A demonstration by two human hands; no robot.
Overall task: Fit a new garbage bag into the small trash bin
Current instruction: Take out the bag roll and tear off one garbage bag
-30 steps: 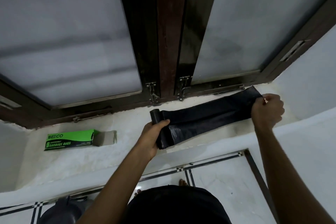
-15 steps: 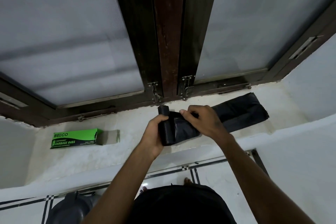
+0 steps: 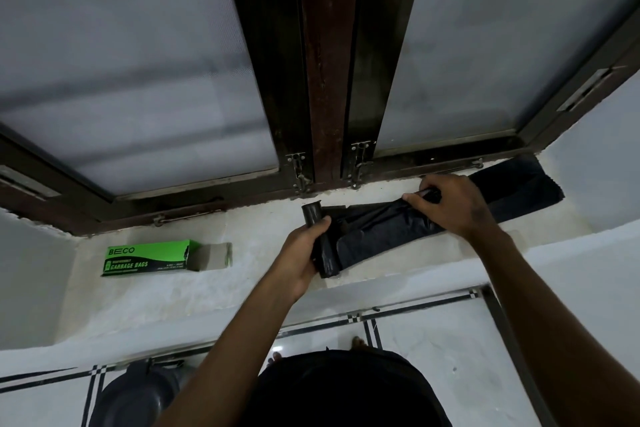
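Observation:
A black roll of garbage bags [image 3: 320, 243] lies on the white window sill [image 3: 207, 291], with one bag [image 3: 516, 189] unrolled from it to the right. My left hand [image 3: 304, 253] is closed around the roll's near end. My right hand [image 3: 450, 204] presses and pinches the unrolled black plastic about a hand's width right of the roll. The bag's free end reaches the sill's right corner. The small dark trash bin [image 3: 138, 392] stands on the floor at the lower left, only partly in view.
A green and black garbage bag box [image 3: 149, 258] lies open on the sill to the left. Dark-framed window panes [image 3: 138, 62] with latches rise behind the sill. White tiled floor [image 3: 433, 340] with black lines lies below, with my toes showing.
My right hand left the bag's far end, came to the roll, and has now slid a little rightward along the unrolled plastic. My left hand kept its hold on the roll.

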